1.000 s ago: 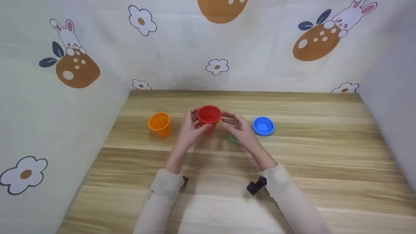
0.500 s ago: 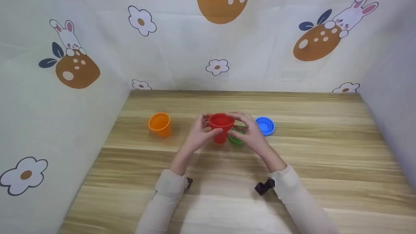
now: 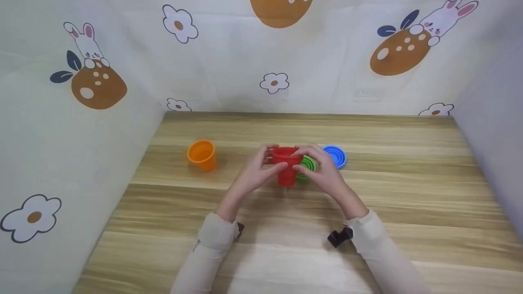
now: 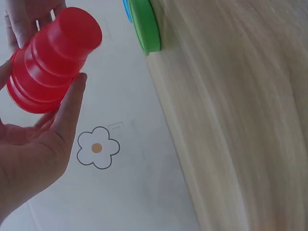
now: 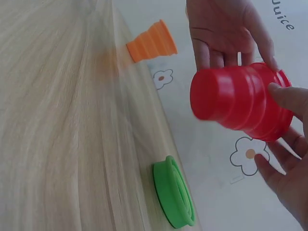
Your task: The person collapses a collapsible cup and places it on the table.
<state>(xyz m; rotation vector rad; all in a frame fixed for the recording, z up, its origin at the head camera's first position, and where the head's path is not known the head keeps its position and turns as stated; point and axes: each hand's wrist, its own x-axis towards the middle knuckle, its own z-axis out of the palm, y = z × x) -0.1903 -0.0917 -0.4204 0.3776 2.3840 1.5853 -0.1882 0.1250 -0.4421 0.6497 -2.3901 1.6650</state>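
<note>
A red collapsible cup (image 3: pixel 287 171), pulled out to its full stepped height, is held up off the table between both hands. My left hand (image 3: pixel 257 171) grips it from the left, with the thumb along the near side and fingers behind. On the other side my right hand (image 3: pixel 327 173) holds it near the rim, thumb in front and fingers at the far edge. Its base (image 5: pixel 204 96) points toward the table in the right wrist view. Just behind it lies a green collapsed cup (image 3: pixel 308 166), partly hidden by the red cup and right hand.
To the left an orange cup (image 3: pixel 202 154) stands extended on the wooden table (image 3: pixel 282 261). A blue collapsed cup (image 3: pixel 336 157) lies flat beyond the right hand, partly covered by it. Patterned white cloth walls (image 3: pixel 220 61) close off the back and sides.
Both hands have carried the red cup right and nearer to the person, to a place in front of the green cup. The right fingers have come onto its rim. The other cups stay put.
</note>
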